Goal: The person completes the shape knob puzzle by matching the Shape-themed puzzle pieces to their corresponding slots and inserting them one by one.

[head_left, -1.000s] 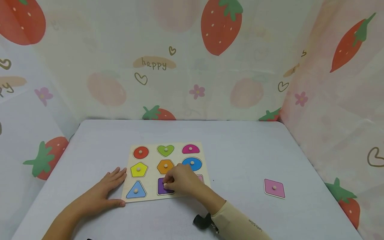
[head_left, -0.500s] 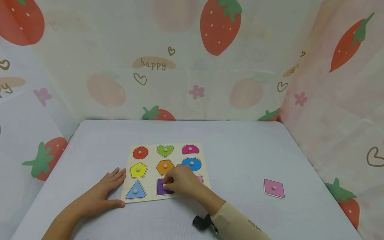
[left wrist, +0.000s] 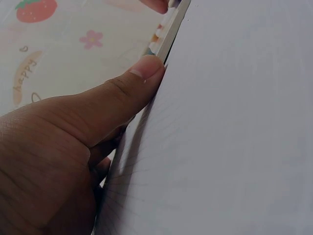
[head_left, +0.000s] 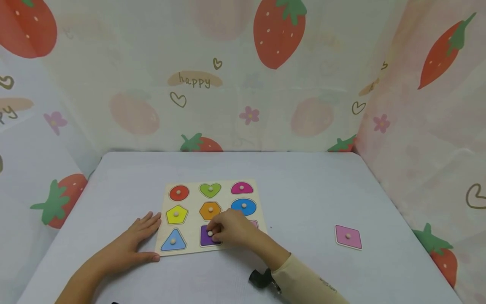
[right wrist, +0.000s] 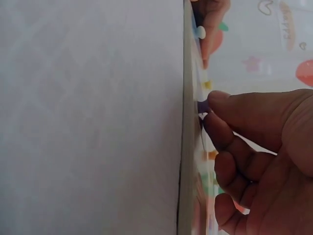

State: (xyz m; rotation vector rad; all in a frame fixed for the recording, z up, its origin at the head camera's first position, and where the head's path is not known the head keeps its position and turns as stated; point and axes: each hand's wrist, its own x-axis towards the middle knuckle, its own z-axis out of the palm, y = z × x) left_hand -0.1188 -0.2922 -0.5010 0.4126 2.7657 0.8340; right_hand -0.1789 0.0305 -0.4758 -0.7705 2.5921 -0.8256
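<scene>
A wooden knob puzzle board (head_left: 193, 228) lies on the table in the head view, with several coloured shapes on it. My left hand (head_left: 133, 242) rests flat at its left edge, fingers spread and thumb (left wrist: 142, 73) against the near corner. At the front middle lies a purple piece (head_left: 205, 239) with a pale knob (head_left: 210, 233). My right hand (head_left: 233, 228) is just beside that knob, thumb and fingertip slightly parted, and covers the piece's right part. In the right wrist view the thumb (right wrist: 234, 110) and forefinger (right wrist: 220, 132) stand apart near the board.
A loose pink piece (head_left: 348, 237) with a knob lies to the right on the white table (head_left: 303, 190). A black device (head_left: 260, 278) sits at the right wrist, by the beige sleeve (head_left: 303, 283). Strawberry-print sheets (head_left: 228, 105) enclose the table's back and sides.
My right thumb and fingers have drawn slightly away from the purple piece's knob, which now shows fully. My left hand stays at the board's edge.
</scene>
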